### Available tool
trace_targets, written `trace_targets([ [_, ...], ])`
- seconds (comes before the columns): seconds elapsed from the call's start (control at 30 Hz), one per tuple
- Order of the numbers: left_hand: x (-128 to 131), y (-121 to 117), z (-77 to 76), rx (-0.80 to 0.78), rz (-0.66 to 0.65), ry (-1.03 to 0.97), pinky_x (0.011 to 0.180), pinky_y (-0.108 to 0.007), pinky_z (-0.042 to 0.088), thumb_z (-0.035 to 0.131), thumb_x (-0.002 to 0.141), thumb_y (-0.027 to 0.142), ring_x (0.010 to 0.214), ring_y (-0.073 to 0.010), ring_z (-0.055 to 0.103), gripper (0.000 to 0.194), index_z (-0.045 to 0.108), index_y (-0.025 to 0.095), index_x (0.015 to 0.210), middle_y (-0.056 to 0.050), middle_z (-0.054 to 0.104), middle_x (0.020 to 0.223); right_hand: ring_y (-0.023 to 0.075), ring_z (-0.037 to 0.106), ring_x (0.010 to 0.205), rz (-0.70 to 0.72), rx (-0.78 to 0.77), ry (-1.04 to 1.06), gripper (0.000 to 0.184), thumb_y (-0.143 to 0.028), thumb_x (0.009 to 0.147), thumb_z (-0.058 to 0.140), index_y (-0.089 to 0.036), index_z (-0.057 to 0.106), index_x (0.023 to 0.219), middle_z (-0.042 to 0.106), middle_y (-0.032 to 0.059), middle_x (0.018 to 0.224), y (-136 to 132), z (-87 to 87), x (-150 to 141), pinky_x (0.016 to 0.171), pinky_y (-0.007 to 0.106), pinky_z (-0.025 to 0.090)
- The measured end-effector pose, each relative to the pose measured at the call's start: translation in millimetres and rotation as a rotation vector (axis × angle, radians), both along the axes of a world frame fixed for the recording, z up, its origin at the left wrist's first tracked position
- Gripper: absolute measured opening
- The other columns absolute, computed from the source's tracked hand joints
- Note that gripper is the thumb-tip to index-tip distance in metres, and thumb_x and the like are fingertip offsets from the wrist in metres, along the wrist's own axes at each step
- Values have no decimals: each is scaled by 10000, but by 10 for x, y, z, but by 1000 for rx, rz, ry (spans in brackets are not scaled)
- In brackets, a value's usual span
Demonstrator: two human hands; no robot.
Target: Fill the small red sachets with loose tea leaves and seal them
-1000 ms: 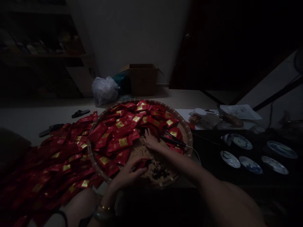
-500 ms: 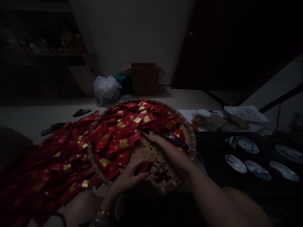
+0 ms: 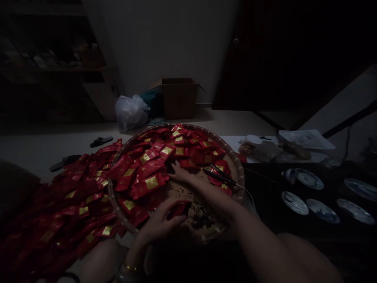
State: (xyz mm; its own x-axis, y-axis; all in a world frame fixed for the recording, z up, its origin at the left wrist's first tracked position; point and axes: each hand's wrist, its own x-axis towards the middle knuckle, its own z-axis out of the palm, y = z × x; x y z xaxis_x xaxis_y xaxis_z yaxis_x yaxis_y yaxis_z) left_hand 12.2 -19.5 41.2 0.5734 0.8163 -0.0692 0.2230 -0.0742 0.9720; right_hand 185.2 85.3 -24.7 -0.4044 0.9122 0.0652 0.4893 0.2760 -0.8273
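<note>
A round woven bamboo tray [image 3: 239, 169] holds a heap of red foil packets [image 3: 149, 183] with gold labels. Dark loose tea-like leaves [image 3: 203, 214] lie on its bare near part. Over the near rim, my left hand [image 3: 166, 218] is curled round a red packet [image 3: 178, 211], mostly hidden by the fingers. My right hand [image 3: 180, 173] reaches into the tray with fingers apart, touching the edge of the packet heap. Beside my right forearm, a dark slender tool like scissors or tweezers [image 3: 219, 176] rests on packets; its kind is unclear.
More red packets [image 3: 85, 204] spread over the floor at left, near dark slippers [image 3: 101, 141]. Behind stand a white plastic bag [image 3: 131, 112] and an open cardboard box [image 3: 179, 100]. At right, a dark table carries several blue-and-white dishes [image 3: 322, 210] and a clear bag [image 3: 266, 151].
My right hand has moved slightly left and its fingers have spread. Several packets in the heap have shifted left. My left hand stays nearly still.
</note>
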Motion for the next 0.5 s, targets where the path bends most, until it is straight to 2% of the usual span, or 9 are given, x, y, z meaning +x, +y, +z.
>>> trace_targets([
  [0.07, -2, 3, -3, -10, 0, -20, 990, -384, 400, 611, 762, 326, 1127, -260, 530, 419, 593, 202, 1162, -94, 606, 1193, 263, 479, 1143, 15, -5, -234, 525, -362, 774, 627, -239, 467, 1259, 386, 107, 1337, 160, -47, -116, 874, 403, 467],
  [0.13, -11, 7, -1, -21, 6, -60, 992, -387, 400, 611, 758, 322, 1143, -265, 522, 417, 590, 195, 1154, -100, 600, 1201, 252, 482, 1102, 67, 109, -386, 404, -332, 802, 596, -168, 525, 1164, 437, 139, 1250, 197, -94, -140, 848, 400, 475],
  [0.2, -32, 13, 6, -28, 22, -103, 1003, -385, 392, 609, 757, 304, 1176, -266, 502, 430, 569, 201, 1172, -100, 583, 1230, 244, 485, 1068, 167, 210, -480, 310, -301, 811, 583, -137, 570, 1074, 493, 140, 1161, 99, -121, -57, 855, 395, 466],
  [0.27, -63, 20, 9, -23, 36, -142, 1006, -382, 393, 583, 766, 261, 1187, -257, 497, 460, 521, 216, 1220, -96, 567, 1253, 242, 494, 1046, 280, 258, -513, 308, -293, 783, 614, -137, 593, 1048, 528, 132, 1122, -68, -117, 103, 881, 391, 449],
  [0.33, -95, 32, -5, -3, 40, -187, 1004, -378, 397, 536, 766, 193, 1175, -241, 512, 520, 450, 225, 1278, -95, 563, 1248, 247, 487, 1083, 333, 259, -500, 412, -318, 756, 644, -152, 577, 1127, 526, 132, 1178, -216, -89, 289, 927, 390, 420],
  [0.4, -118, 47, -36, 41, 36, -225, 1003, -375, 400, 497, 736, 131, 1161, -229, 525, 573, 405, 223, 1293, -94, 576, 1215, 275, 436, 1185, 309, 197, -501, 595, -387, 744, 653, -171, 489, 1274, 460, 150, 1307, -286, -55, 444, 979, 410, 376],
  [0.5, -133, 76, -85, 137, 39, -221, 990, -367, 414, 463, 701, 94, 1153, -223, 530, 481, 472, 209, 1168, -89, 600, 1156, 358, 287, 1314, 228, 29, -587, 918, -572, 679, 657, -199, 279, 1429, 274, 179, 1463, -264, -21, 540, 1019, 497, 303],
])
